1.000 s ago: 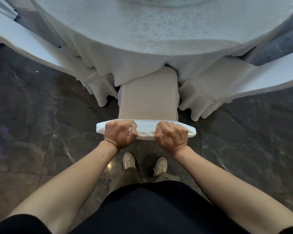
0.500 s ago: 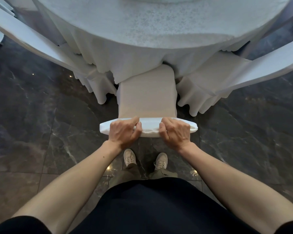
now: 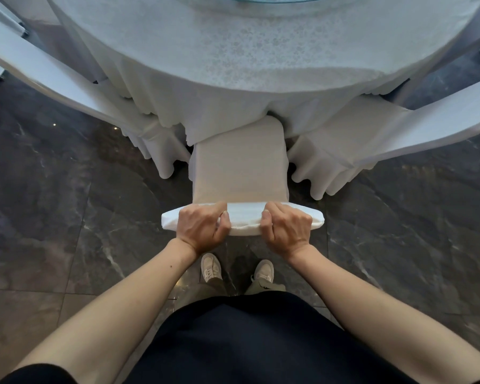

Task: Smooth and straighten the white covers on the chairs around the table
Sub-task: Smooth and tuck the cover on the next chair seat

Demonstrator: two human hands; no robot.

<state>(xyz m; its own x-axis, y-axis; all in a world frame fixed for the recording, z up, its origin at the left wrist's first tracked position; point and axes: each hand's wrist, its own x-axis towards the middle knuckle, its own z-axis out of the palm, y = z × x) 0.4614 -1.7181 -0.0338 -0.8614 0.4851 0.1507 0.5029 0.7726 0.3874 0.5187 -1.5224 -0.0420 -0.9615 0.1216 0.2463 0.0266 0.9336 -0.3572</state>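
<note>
Left neighbour chair (image 3: 67, 87) angles toward the table (image 3: 261, 51). Left hand (image 3: 203, 227) clamps the top edge of the middle chair cover (image 3: 240, 173), fingers curled round it, thumb pressed on top. Cover's seat is tucked under the tablecloth hem, straight in front of the table. Right hand (image 3: 287, 227) grips the same edge, fingers closed. Right neighbour chair (image 3: 399, 134) just beside the cover.

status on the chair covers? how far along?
Done: the middle chair's seat cover lies flat. In hand: left hand and right hand grip the covered backrest top. Left: the left chair and right chair, whose skirts hang in folds.
</note>
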